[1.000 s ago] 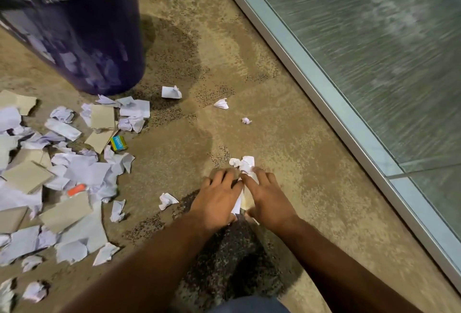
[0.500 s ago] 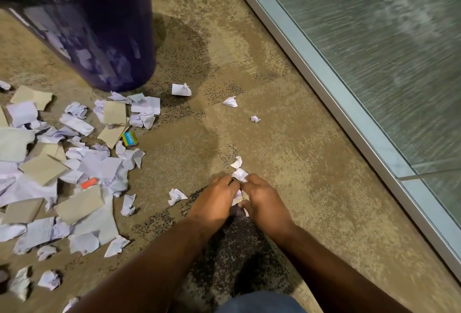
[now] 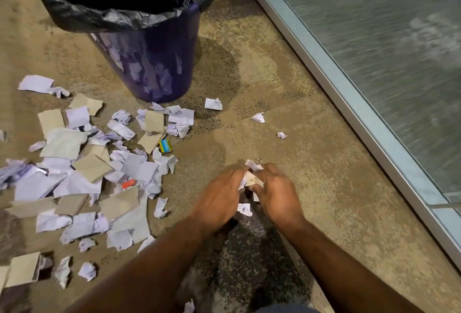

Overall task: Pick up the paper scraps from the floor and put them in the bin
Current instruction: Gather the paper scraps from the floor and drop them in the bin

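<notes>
Your left hand [image 3: 219,195] and right hand [image 3: 277,193] meet well in front of the bin [image 3: 149,63], fingers of both curled and pinching one wad of scraps [image 3: 252,175] between them. A loose scrap [image 3: 244,209] lies just under your hands. The main litter of paper scraps [image 3: 87,175] spreads left of the bin's base; three small pieces [image 3: 258,117] lie right of it.

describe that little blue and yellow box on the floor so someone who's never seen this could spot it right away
Start at the purple bin with the black liner and look down to the paper pile spread in front of it. On the pile's right edge lies the small box, beside a tan card scrap. It is the only blue-and-yellow thing among white and tan scraps.
</notes>
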